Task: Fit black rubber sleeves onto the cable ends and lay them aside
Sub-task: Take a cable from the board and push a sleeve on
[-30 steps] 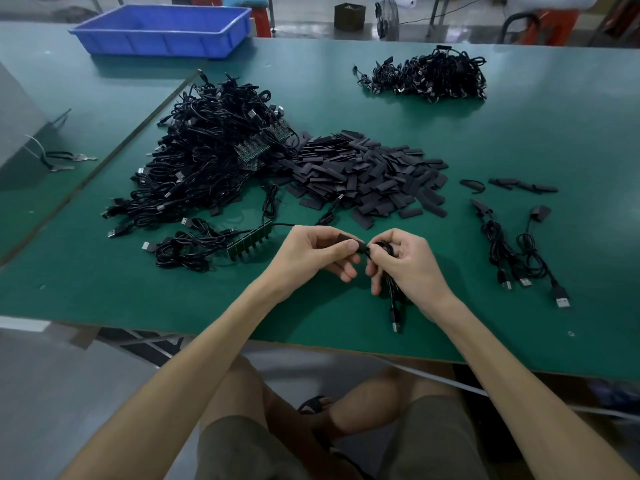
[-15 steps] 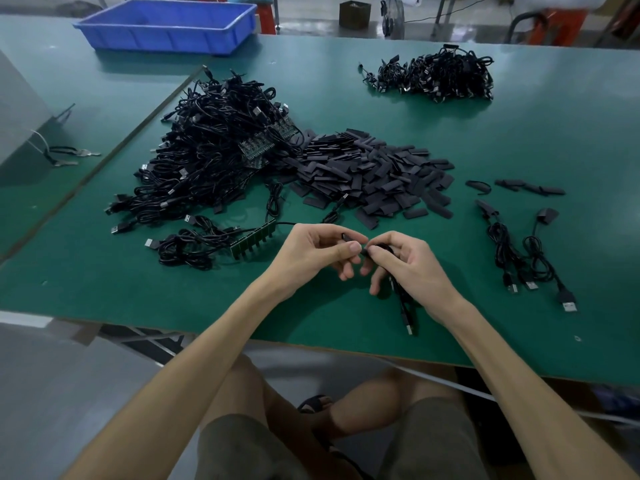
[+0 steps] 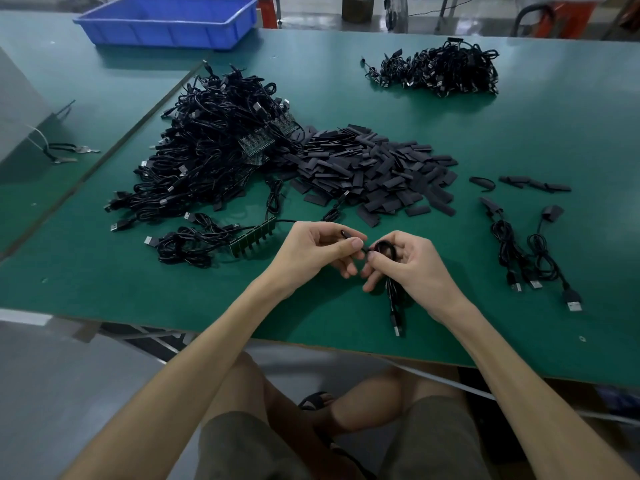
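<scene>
My left hand (image 3: pixel 317 249) pinches a small black rubber sleeve (image 3: pixel 347 234) between thumb and fingers, just above the green table (image 3: pixel 86 289). My right hand (image 3: pixel 408 263) grips a coiled black cable (image 3: pixel 394 299), whose end meets the sleeve between my fingertips. The cable's USB plug hangs down toward the table's near edge. A heap of flat black sleeves (image 3: pixel 377 171) lies behind my hands. A big tangle of black cables (image 3: pixel 214 147) lies to its left. Three cables with sleeves fitted (image 3: pixel 530 258) rest on the right.
A strip of small circuit boards (image 3: pixel 254 237) with cables lies left of my left hand. Another cable pile (image 3: pixel 440 69) sits far right at the back, and a blue bin (image 3: pixel 166 20) at the far left. Loose sleeves (image 3: pixel 533 183) lie right of the heap.
Both hands stayed together at the same spot, working the sleeve and cable end. The cable's hanging plug swung slightly; the view shifted a little.
</scene>
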Demonstrator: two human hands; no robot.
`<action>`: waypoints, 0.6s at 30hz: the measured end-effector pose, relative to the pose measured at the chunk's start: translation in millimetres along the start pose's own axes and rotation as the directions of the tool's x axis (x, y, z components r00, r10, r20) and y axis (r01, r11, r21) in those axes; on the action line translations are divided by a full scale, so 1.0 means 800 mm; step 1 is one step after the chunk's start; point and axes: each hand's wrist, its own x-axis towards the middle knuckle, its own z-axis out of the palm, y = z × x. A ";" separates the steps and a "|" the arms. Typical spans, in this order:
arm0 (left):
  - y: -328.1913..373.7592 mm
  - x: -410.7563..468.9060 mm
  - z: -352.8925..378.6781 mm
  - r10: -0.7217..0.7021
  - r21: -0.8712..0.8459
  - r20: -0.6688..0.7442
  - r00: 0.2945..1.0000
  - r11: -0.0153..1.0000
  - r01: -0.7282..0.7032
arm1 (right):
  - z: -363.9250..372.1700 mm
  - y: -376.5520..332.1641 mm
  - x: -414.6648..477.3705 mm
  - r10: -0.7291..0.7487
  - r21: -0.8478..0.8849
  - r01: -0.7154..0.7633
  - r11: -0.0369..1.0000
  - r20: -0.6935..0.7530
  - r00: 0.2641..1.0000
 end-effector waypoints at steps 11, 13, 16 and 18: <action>0.001 0.002 -0.001 -0.042 -0.024 0.065 0.997 0.999 0.044 | 0.001 0.001 0.002 0.007 0.005 -0.007 1.000 0.023 1.000; 0.001 0.003 -0.002 -0.049 -0.022 0.074 0.996 0.998 0.050 | 0.000 0.002 0.002 0.007 0.011 -0.007 1.000 0.027 1.000; 0.000 0.004 -0.003 -0.059 -0.030 0.088 0.994 0.998 0.061 | 0.000 0.002 0.002 0.006 0.020 -0.007 1.000 0.035 0.999; 0.000 0.005 -0.002 -0.063 -0.034 0.096 0.993 0.997 0.067 | 0.000 0.002 0.002 0.006 0.029 -0.007 1.000 0.038 0.999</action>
